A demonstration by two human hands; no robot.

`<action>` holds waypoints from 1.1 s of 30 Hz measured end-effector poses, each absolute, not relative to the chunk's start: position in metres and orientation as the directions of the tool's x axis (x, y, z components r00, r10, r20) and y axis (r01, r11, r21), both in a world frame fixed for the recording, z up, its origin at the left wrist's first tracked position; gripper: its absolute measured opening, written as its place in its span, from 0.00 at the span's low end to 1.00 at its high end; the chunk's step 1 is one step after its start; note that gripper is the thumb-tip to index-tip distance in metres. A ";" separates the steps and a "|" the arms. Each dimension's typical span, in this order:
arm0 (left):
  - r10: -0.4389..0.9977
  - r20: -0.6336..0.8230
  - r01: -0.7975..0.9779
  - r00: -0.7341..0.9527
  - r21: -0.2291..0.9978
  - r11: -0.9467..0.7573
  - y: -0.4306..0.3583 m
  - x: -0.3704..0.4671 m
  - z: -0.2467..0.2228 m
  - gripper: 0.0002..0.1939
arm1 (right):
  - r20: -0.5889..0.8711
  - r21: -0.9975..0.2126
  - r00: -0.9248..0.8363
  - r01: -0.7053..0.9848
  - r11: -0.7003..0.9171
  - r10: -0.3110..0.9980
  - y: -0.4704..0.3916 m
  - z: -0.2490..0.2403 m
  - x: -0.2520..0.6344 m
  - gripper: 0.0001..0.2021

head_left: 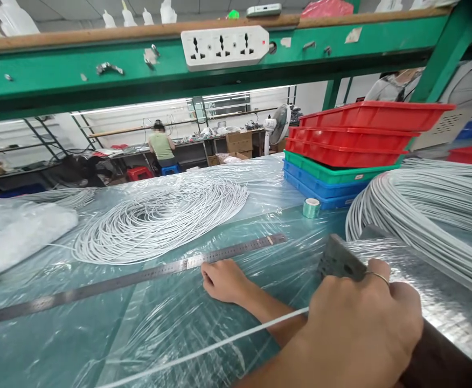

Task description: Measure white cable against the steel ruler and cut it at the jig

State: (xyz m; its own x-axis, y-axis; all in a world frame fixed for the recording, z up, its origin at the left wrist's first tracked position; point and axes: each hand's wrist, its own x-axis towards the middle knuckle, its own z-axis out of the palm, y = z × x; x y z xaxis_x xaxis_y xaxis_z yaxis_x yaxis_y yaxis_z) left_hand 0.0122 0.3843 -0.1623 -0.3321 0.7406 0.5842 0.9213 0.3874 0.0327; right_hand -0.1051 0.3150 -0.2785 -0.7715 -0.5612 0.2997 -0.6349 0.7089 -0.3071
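My left hand (224, 280) lies with curled fingers on the film-covered table, touching the near edge of a long steel ruler (147, 275). Whether anything is pinched in it is hidden. My right hand (361, 323) is close to the camera, a ring on one finger, closed over the corner of a dark grey block (337, 257). A thin white cable (203, 350) runs taut from under this hand toward the lower left, crossing my left forearm.
A loose coil of white cable (159, 221) lies beyond the ruler, and a thick grey-white bundle (430, 210) at the right. Stacked red, green and blue trays (349, 156), a tape roll (311, 208) and a white bag (18, 231) stand around. A person sits far behind.
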 end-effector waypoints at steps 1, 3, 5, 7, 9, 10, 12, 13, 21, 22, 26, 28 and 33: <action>0.744 0.579 0.922 -0.332 0.031 0.387 0.384 0.012 -0.162 0.05 | 0.290 -0.306 -0.767 -0.641 0.704 -0.573 0.315 -0.279 -0.106 0.04; 0.744 0.581 0.919 -0.331 0.021 0.393 0.385 0.013 -0.161 0.05 | 0.272 -0.304 -0.759 -0.651 0.696 -0.591 0.316 -0.278 -0.108 0.05; 0.741 0.583 0.916 -0.332 0.011 0.401 0.386 0.013 -0.162 0.07 | 0.264 -0.304 -0.760 -0.650 0.696 -0.595 0.316 -0.277 -0.108 0.05; 0.748 0.571 0.913 -0.340 0.009 0.408 0.386 0.013 -0.164 0.08 | 0.261 -0.304 -0.763 -0.646 0.700 -0.591 0.317 -0.276 -0.108 0.05; 0.768 0.539 0.916 -0.346 0.018 0.400 0.387 0.013 -0.163 0.08 | 0.258 -0.305 -0.767 -0.642 0.703 -0.588 0.317 -0.276 -0.108 0.05; 0.779 0.524 0.920 -0.344 0.022 0.391 0.387 0.013 -0.163 0.08 | 0.257 -0.306 -0.768 -0.640 0.705 -0.586 0.317 -0.276 -0.107 0.05; 0.791 0.498 0.921 -0.354 0.037 0.388 0.387 0.014 -0.160 0.08 | 0.255 -0.308 -0.772 -0.636 0.708 -0.583 0.316 -0.277 -0.107 0.06; 0.795 0.483 0.917 -0.367 0.045 0.396 0.386 0.014 -0.159 0.08 | 0.253 -0.309 -0.773 -0.634 0.708 -0.582 0.316 -0.277 -0.108 0.06; 0.782 0.491 0.907 -0.383 0.042 0.418 0.386 0.012 -0.161 0.05 | 0.235 -0.315 -0.780 -0.625 0.714 -0.580 0.317 -0.274 -0.107 0.06; 0.772 0.512 0.908 -0.377 0.041 0.417 0.386 0.011 -0.162 0.04 | 0.236 -0.314 -0.781 -0.625 0.715 -0.579 0.316 -0.274 -0.107 0.06; 0.762 0.533 0.911 -0.369 0.042 0.411 0.387 0.010 -0.164 0.04 | 0.238 -0.308 -0.784 -0.620 0.722 -0.573 0.316 -0.273 -0.106 0.06; 0.767 0.527 0.915 -0.365 0.053 0.400 0.388 0.010 -0.163 0.04 | 0.236 -0.305 -0.787 -0.617 0.726 -0.569 0.316 -0.273 -0.106 0.05; 0.710 0.635 0.904 -0.305 -0.040 0.425 0.392 0.010 -0.167 0.04 | 0.210 -0.315 -0.775 -0.631 0.709 -0.596 0.317 -0.272 -0.106 0.05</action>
